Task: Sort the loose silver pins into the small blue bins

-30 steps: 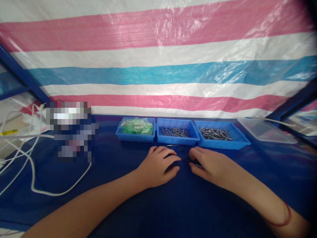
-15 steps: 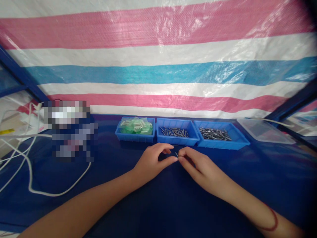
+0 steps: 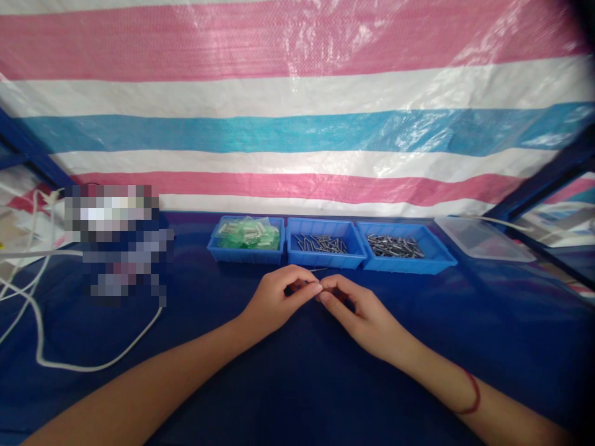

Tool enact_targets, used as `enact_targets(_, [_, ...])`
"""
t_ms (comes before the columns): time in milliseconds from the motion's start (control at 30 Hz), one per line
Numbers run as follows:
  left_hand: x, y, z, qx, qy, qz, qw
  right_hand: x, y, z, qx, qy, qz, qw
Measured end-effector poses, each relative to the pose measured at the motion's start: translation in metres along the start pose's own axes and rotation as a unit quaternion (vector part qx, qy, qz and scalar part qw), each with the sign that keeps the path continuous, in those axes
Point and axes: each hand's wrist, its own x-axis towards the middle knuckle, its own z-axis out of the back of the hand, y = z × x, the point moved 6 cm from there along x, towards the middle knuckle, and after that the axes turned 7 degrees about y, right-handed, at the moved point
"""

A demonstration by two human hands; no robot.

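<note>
My left hand (image 3: 281, 296) and my right hand (image 3: 362, 310) meet at the fingertips just in front of the middle bin. Both are closed in a pinch. The thin metal pin seen in my right fingers a moment ago is now covered by the fingertips. What my left thumb and finger grip there is hidden. Just beyond my left fingers shows a thin metal rod (image 3: 320, 269); whether it lies on the table or touches the hand I cannot tell. The middle blue bin (image 3: 325, 257) holds slim metal pins (image 3: 325, 244).
A left blue bin (image 3: 246, 255) holds green and clear small plastic bags (image 3: 248, 234). A right blue bin (image 3: 413, 266) holds more metal pins (image 3: 395, 246). A translucent lid (image 3: 483, 238) lies at the right. White cables (image 3: 83, 368) and a blurred-out patch occupy the left. A striped sheet (image 3: 297, 133) hangs behind.
My left fingers have closed and come against my right fingertips, covering the pin that showed between them. The whole view has shifted slightly, so the bins appear further left.
</note>
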Motion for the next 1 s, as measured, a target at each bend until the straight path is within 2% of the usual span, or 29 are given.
enact_targets(167, [-0.002,0.004,0.002,0.007,-0.029,0.007,1.0,0.001,0.0,0.0,-0.026,-0.008,0.028,0.999])
enact_targets(433, [-0.003,-0.002,0.003,0.033,-0.054,-0.011,0.998,0.003,-0.001,0.001,-0.017,-0.007,0.036,0.999])
enact_targets(667, [-0.002,-0.006,0.006,0.044,-0.069,-0.028,0.996,0.004,-0.009,0.014,0.028,-0.083,0.014,0.996])
enact_targets(800, [-0.001,-0.007,0.006,0.06,-0.063,-0.021,0.996,0.002,-0.008,0.024,0.037,-0.132,0.023,0.99])
enact_targets(1000, [0.0,-0.006,0.001,0.098,-0.027,-0.019,0.995,-0.001,0.004,0.027,-0.001,-0.133,0.053,0.99])
